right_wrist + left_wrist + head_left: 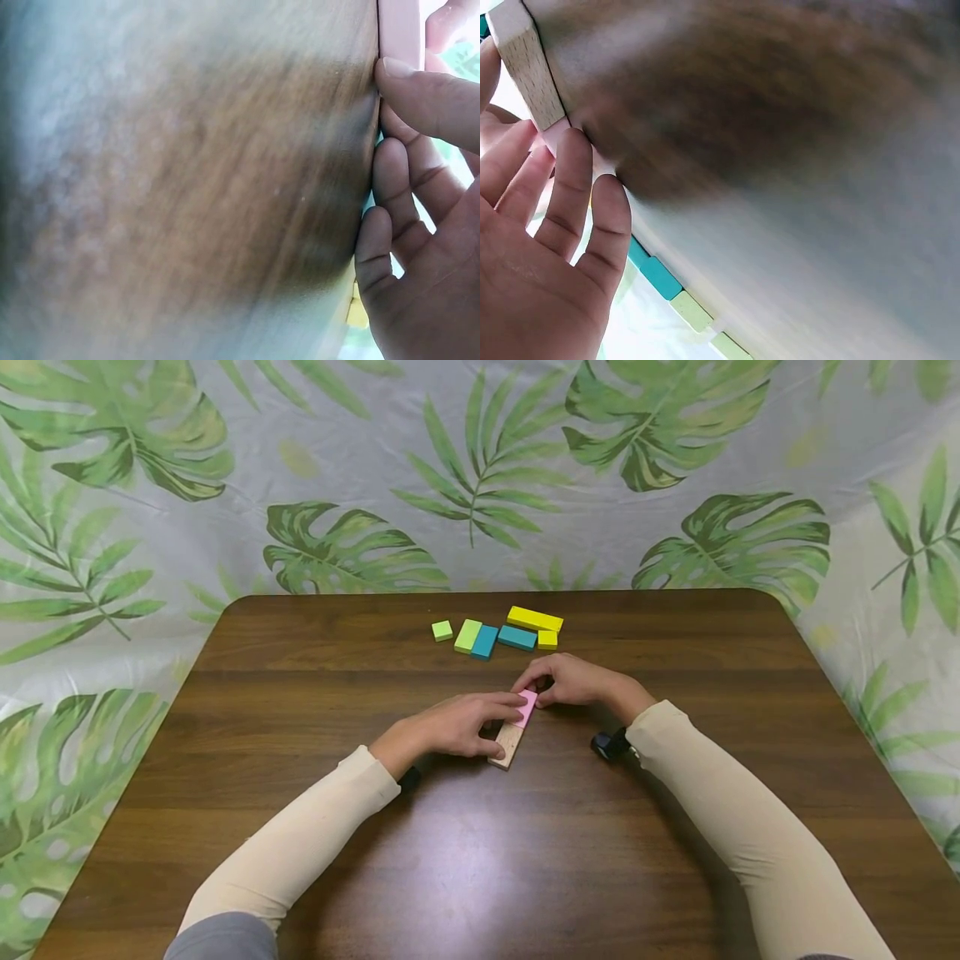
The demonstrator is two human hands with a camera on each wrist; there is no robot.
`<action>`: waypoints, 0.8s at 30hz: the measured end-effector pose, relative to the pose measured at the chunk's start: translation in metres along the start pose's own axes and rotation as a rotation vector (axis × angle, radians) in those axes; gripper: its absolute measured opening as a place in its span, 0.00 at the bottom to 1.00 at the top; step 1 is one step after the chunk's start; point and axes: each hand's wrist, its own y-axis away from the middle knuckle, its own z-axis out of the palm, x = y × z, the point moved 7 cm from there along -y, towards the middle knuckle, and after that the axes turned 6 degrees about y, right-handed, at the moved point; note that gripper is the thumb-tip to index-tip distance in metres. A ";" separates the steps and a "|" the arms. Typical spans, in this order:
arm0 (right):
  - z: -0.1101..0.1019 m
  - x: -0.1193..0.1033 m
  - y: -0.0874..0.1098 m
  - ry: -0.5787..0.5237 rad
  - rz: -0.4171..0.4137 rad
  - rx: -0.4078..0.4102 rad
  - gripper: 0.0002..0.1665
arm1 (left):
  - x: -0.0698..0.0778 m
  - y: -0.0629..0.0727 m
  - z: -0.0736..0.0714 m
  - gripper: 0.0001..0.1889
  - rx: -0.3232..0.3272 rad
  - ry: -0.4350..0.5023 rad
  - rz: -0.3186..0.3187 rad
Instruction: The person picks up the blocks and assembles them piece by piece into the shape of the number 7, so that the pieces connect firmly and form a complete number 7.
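A plain wooden block (507, 744) and a pink block (528, 708) lie end to end on the table, slanting away from me. My left hand (468, 723) holds them from the left. Its thumb is on the wooden block and its fingers reach over the pink one. In the left wrist view the wooden block (531, 67) shows between thumb and fingers. At the far end, my right hand (573, 681) pinches the pink block with thumb and forefinger. In the right wrist view the thumb presses the side of the pink block (400, 34), and the other fingers curl below.
Behind the hands lie a small green block (442, 631), a longer green block (468, 635), two teal blocks (484, 642), a long yellow block (535, 618) and a small yellow block (547, 639). The table's far edge and a leaf-patterned cloth (487, 468) stand beyond.
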 end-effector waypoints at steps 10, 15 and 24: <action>-0.001 -0.001 0.002 -0.001 -0.001 0.005 0.22 | -0.003 -0.002 0.002 0.36 -0.028 -0.010 -0.029; -0.002 -0.003 0.002 -0.007 -0.004 0.011 0.22 | -0.002 -0.003 0.002 0.36 -0.035 -0.014 -0.031; -0.001 -0.001 0.002 0.000 -0.009 0.001 0.22 | -0.002 -0.003 0.002 0.36 -0.050 -0.041 -0.031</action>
